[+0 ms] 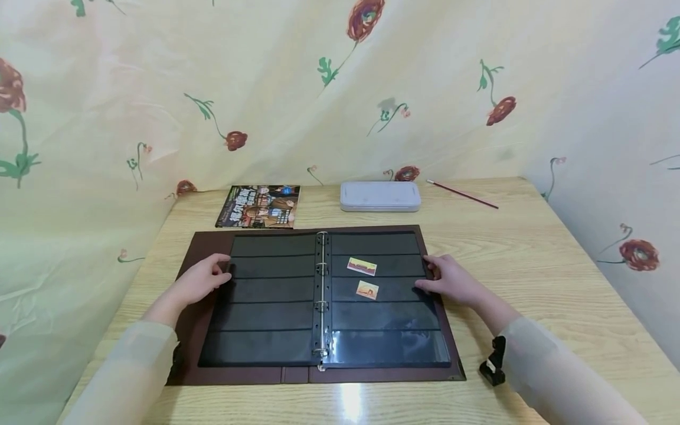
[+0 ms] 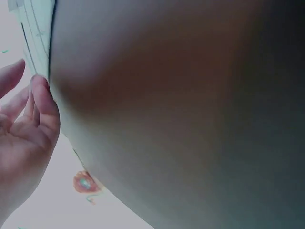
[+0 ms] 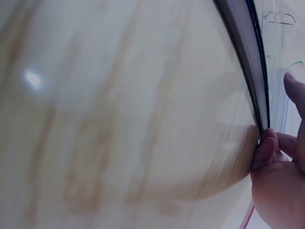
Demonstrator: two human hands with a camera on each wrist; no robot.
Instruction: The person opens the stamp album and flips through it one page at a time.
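A stamp album lies spread on the table in the head view, with black strip-pocket pages on a metal ring spine and a brown cover. Two small stamps show on the right page: a yellow and red stamp and, below it, an orange stamp. My left hand rests at the left page's outer edge, fingers loosely bent, thumb apart from them. At the right page's outer edge, my right hand touches the album with bent fingers. Its thumb stands apart from the page edge in the right wrist view.
Behind the album lie a comic-style booklet and a white pencil case. A dark red pencil lies farther right on the wooden table. Flower-patterned cloth covers the walls around the table.
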